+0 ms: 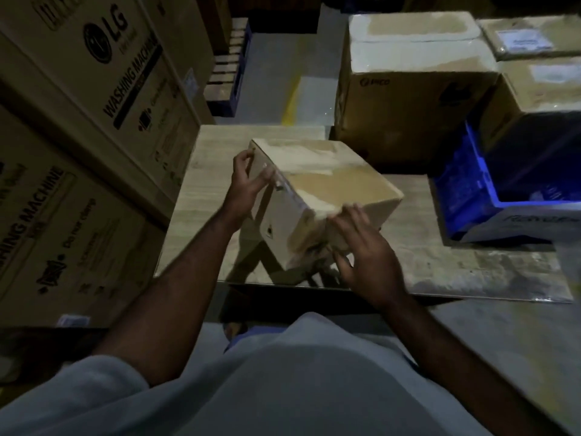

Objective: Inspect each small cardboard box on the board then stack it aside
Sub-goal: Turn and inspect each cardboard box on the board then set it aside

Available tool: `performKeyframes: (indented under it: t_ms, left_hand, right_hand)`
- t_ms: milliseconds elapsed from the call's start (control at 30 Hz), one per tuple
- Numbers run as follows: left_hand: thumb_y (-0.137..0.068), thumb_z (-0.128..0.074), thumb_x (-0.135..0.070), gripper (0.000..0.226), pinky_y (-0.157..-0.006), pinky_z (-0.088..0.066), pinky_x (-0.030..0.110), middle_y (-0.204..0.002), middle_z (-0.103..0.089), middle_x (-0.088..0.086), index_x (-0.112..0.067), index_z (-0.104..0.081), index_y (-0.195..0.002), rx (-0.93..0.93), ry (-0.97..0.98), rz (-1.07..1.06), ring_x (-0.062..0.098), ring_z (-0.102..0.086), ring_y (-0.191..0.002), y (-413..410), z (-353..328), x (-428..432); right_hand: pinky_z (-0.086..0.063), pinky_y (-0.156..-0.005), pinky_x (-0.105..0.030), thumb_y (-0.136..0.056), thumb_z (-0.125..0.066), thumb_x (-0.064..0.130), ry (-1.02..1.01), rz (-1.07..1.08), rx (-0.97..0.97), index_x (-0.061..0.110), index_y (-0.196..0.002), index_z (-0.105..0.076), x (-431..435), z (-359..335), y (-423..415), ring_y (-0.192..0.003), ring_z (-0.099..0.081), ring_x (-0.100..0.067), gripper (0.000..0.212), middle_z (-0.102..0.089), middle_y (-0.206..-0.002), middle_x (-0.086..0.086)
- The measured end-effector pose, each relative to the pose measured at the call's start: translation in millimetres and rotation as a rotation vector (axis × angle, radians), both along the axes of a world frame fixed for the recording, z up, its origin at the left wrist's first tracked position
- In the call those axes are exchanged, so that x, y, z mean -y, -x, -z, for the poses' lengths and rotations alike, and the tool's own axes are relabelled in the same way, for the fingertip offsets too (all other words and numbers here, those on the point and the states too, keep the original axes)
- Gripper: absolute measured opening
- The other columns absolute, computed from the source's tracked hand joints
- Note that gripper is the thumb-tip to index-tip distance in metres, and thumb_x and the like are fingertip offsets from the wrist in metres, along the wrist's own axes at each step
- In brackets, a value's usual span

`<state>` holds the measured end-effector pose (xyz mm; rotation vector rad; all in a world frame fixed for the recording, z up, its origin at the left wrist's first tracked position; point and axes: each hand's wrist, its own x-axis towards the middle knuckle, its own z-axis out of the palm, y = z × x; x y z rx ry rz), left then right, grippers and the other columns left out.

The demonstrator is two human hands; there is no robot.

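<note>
Two hands hold one small cardboard box [327,196], tilted over the middle of the board [440,262] | left hand [245,180]: fingers curled round its far-left edge | right hand [361,247]: fingers spread, pressing its near corner | blue box [465,196] at board's far right corner

A dim warehouse: stacked brown cardboard washing-machine cartons [94,121], taped brown shipping boxes [412,89] and a yellow-lined concrete floor [290,102].
</note>
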<state>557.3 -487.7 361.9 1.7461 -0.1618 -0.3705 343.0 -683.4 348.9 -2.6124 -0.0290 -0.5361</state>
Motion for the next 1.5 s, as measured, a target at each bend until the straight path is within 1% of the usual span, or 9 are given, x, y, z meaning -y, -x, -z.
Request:
performKeyframes:
  t_ms: [100,233,367,500,667,967,1233,1400,1500]
  left_hand:
    - [-0.081,-0.073,-0.066,0.099,-0.113,-0.046,0.046,-0.163,-0.037,0.002,-0.029,-0.026,-0.16,-0.162,0.092,-0.032,0.022,-0.046,-0.142,19,9,2]
    - [-0.099,-0.068,-0.021,0.071,-0.081,-0.049,0.009,-0.152,-0.041,-0.008,-0.02,-0.03,-0.159,-0.211,-0.048,-0.002,0.002,-0.053,-0.125,38,41,4]
    - [-0.091,-0.076,-0.036,0.088,-0.118,-0.036,0.028,-0.173,0.003,0.002,-0.015,-0.028,-0.162,0.03,-0.434,0.185,0.018,-0.026,-0.154,41,68,-5]
    - [-0.099,-0.066,-0.039,0.076,-0.121,-0.025,0.03,-0.173,0.014,0.002,-0.02,-0.029,-0.163,0.136,-0.537,0.21,0.02,-0.016,-0.157,56,78,-12]
    - [-0.103,-0.052,-0.053,0.067,-0.12,-0.023,0.04,-0.172,-0.011,0.012,-0.044,-0.02,-0.162,0.008,-0.541,0.154,0.029,-0.014,-0.158,69,85,-14]
    - [-0.095,-0.042,-0.071,0.072,-0.116,-0.036,0.046,-0.164,-0.033,0.016,-0.048,-0.02,-0.159,0.053,-0.622,0.17,0.034,-0.035,-0.149,69,90,-16]
    - [-0.094,-0.04,-0.067,0.068,-0.102,-0.048,0.037,-0.142,-0.059,0.017,-0.044,-0.032,-0.158,0.051,-0.617,-0.003,0.033,-0.057,-0.128,82,97,-7]
    - [-0.098,-0.044,-0.06,0.064,-0.103,-0.044,0.034,-0.144,-0.058,0.019,-0.041,-0.034,-0.158,0.051,-0.583,-0.03,0.034,-0.054,-0.133,83,97,-4]
    - [-0.105,-0.052,-0.047,0.058,-0.1,-0.037,0.024,-0.152,-0.053,0.013,-0.033,-0.036,-0.159,0.055,-0.542,-0.021,0.028,-0.05,-0.139,82,90,-4]
  right_hand:
    - [-0.042,-0.113,-0.052,-0.074,-0.079,0.001,0.14,-0.179,-0.131,0.02,-0.154,-0.051,-2,22,-17,-0.151,-0.037,-0.04,0.087,-0.041,-0.162,-0.021]
    - [-0.037,-0.116,-0.052,-0.08,-0.081,0.012,0.312,-0.365,-0.293,0.024,-0.16,-0.039,-12,55,-39,-0.148,-0.041,-0.039,0.091,-0.04,-0.162,-0.02]
    - [-0.031,-0.12,-0.055,-0.083,-0.076,0.023,0.325,-0.372,-0.326,0.017,-0.157,-0.043,-16,66,-48,-0.15,-0.039,-0.039,0.082,-0.039,-0.163,-0.019]
    - [-0.029,-0.122,-0.052,-0.093,-0.059,0.035,0.226,-0.309,-0.34,0.016,-0.157,-0.045,-9,65,-46,-0.151,-0.036,-0.036,0.067,-0.039,-0.164,-0.017]
    - [-0.027,-0.124,-0.052,-0.102,-0.039,0.05,0.123,-0.031,-0.356,0.019,-0.153,-0.05,19,69,-39,-0.153,-0.033,-0.034,0.061,-0.04,-0.163,-0.014]
    - [-0.024,-0.123,-0.051,-0.105,-0.033,0.049,0.103,0.079,-0.355,0.025,-0.151,-0.053,31,71,-38,-0.154,-0.031,-0.034,0.056,-0.041,-0.163,-0.012]
    - [-0.022,-0.123,-0.059,-0.108,-0.047,0.043,-0.057,0.243,-0.376,0.027,-0.155,-0.047,59,71,-22,-0.159,-0.013,-0.033,0.05,-0.027,-0.17,-0.01]
    - [-0.022,-0.124,-0.048,-0.106,-0.057,0.036,-0.235,0.193,-0.397,0.022,-0.157,-0.046,66,68,-23,-0.16,-0.005,-0.032,0.054,-0.017,-0.173,-0.011]
    - [-0.024,-0.122,-0.038,-0.1,-0.068,0.034,-0.438,0.313,-0.377,0.016,-0.159,-0.042,67,73,-27,-0.158,-0.02,-0.032,0.066,-0.021,-0.172,-0.013]
